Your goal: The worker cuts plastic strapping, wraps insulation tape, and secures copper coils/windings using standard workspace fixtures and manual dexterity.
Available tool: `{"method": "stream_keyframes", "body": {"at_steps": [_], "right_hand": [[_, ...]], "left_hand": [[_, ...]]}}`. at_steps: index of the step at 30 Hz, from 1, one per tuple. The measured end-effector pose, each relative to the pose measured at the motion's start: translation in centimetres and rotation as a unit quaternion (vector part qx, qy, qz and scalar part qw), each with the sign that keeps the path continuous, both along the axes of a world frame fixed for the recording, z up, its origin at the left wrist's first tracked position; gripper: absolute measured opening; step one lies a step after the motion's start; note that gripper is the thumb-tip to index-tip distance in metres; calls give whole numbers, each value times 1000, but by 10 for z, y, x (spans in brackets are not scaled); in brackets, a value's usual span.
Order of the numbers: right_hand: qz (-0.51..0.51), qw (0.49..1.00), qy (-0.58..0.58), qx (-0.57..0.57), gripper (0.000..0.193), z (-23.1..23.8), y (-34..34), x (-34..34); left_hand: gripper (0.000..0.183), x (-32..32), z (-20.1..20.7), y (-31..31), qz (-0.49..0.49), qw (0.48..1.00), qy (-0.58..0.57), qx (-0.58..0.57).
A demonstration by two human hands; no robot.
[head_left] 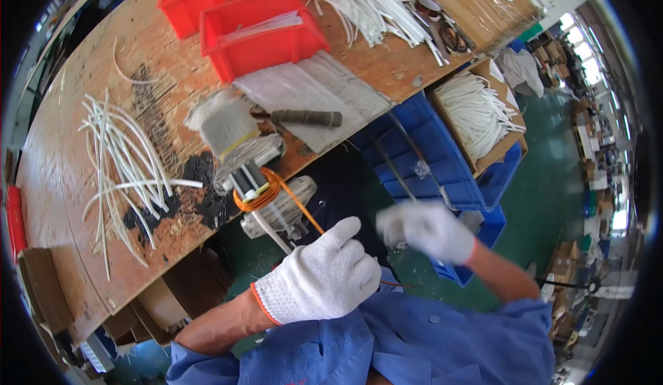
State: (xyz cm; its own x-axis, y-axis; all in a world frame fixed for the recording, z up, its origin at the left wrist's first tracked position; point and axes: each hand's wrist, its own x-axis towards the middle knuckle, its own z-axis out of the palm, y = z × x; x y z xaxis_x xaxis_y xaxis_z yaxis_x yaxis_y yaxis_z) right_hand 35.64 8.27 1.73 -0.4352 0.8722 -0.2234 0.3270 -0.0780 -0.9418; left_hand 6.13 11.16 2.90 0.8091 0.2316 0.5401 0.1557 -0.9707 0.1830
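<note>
My left hand (328, 271), in a white knit glove with an orange cuff, is closed around an orange cord (304, 209). The cord runs taut from this fist up to several turns wound on a fixture (250, 181) with dark and silver rods at the bench edge. A white tube (271, 232) slants down from the fixture toward the same hand. My right hand (428, 232), gloved alike, hangs in the air to the right, away from the fixture. Motion smears its fingers, so what it holds, if anything, cannot be made out.
Loose white tubes (128, 164) lie on the wooden bench (76, 198) at left. Red bins (266, 46) stand behind, beside a dark-handled tool (307, 118). Blue crates (428, 157) and a carton of white tubes (476, 112) are at the right.
</note>
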Motion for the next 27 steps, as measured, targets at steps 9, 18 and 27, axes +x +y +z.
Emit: {"method": "stream_keyframes", "body": {"at_steps": [9, 18, 27], "right_hand": [[-109, 746, -505, 421, 25, -68, 366, 14], [98, 696, -413, 579, 19, -71, 393, 26], [-147, 925, 28, 348, 10, 13, 96, 60]], "left_hand": [[30, 14, 18, 4, 15, 999, 43, 17], [31, 15, 19, 1, 14, 997, 73, 7], [34, 59, 43, 1, -6, 986, 126, -106]]}}
